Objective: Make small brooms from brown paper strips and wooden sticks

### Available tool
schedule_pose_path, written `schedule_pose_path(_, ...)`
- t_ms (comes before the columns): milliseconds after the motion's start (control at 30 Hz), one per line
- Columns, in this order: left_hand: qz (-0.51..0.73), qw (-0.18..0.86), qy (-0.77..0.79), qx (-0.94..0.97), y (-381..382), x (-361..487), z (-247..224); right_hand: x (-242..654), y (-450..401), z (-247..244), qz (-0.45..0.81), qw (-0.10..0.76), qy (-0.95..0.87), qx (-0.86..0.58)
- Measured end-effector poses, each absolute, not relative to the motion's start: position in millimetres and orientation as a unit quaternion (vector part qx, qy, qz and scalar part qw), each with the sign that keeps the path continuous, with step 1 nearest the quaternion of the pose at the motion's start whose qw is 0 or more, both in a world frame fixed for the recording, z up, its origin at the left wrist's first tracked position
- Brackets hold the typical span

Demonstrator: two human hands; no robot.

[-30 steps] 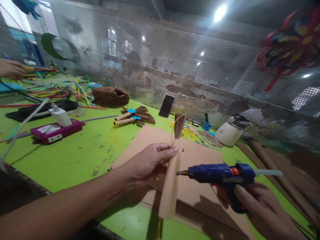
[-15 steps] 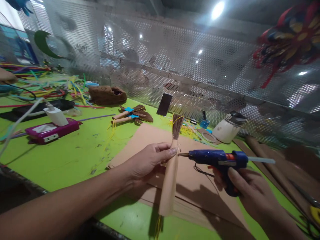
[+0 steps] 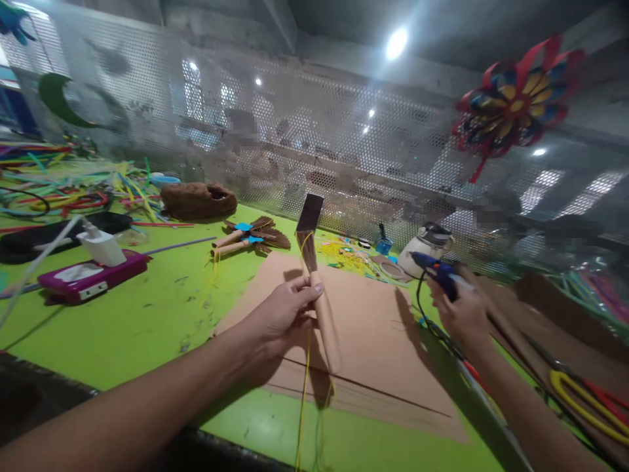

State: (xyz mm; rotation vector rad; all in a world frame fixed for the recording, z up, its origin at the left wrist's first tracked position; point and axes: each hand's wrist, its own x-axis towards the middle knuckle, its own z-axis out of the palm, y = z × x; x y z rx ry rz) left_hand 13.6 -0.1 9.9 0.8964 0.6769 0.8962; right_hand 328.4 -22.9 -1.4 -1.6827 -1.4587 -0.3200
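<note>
Left grip (image 3: 282, 313) holds paper tube (image 3: 327, 334); right grip (image 3: 464, 316), glue gun (image 3: 441, 274)

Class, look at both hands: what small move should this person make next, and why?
Probably set the blue glue gun down on the green tabletop, freeing the right hand to help press the tan paper tube. The glue gun is held off to the right, well apart from the tube, while only the left hand grips the tube.

Glue gun (image 3: 443, 276) now away from paper tube (image 3: 327, 331)
</note>
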Motion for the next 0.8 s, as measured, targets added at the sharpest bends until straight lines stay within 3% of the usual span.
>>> schedule_pose_path(100, 0.421, 0.749, 0.31, 0.407, 2, 13, 6, 319, -6, -15, -0.136, 0.346, -0.669, -0.643)
schedule_pose_path(233, 0.411, 0.75, 0.321, 0.406, 1, 14, -1, 304, 12, -35, -0.124, 0.302, -0.712, -0.622)
schedule_pose_path(433, 0.406, 0.744, 0.345, 0.403, 1, 18, -5, 289, -15, -20, -0.114, 0.307, -0.733, -0.596)
schedule_pose_path(567, 0.413, 0.718, 0.387, 0.405, 1, 26, -10, 229, -63, -1, -0.106, 0.327, -0.779, -0.524)
schedule_pose_path(800, 0.461, 0.68, 0.411, 0.396, -3, 39, -25, 140, -86, -15, -0.228, 0.158, -0.778, -0.563)
